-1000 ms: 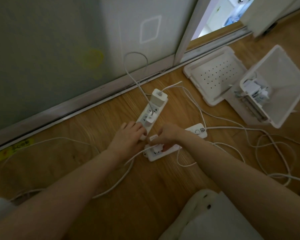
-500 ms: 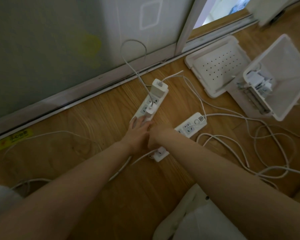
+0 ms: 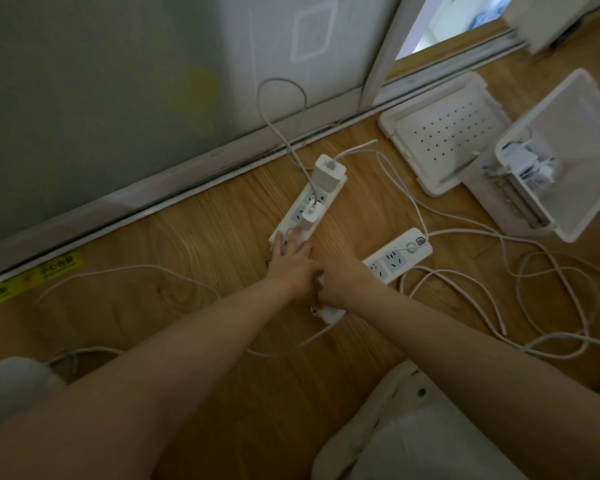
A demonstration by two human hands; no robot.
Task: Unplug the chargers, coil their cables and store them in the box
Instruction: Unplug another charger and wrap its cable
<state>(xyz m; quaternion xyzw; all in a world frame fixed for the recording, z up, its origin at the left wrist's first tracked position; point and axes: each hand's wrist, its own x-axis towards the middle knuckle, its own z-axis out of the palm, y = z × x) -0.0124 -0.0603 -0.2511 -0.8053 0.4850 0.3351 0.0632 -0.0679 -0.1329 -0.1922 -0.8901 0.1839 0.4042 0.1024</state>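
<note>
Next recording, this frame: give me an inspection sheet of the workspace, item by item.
Surface: light wooden floor; everything lies directly on it.
Job's things: far white power strip with a large square white charger and a small white charger plugged in; near white power strip; open white plastic box with white items inside; perforated white lid beside it.
Clutter: white fabric at the lower edge.
Grippers: left hand presses straight fingers on the far strip; right hand curls round a white plug at the near strip.
Cables: loose white cables tangled on the right.
Surroundings: frosted sliding door; yellow tape.
</note>
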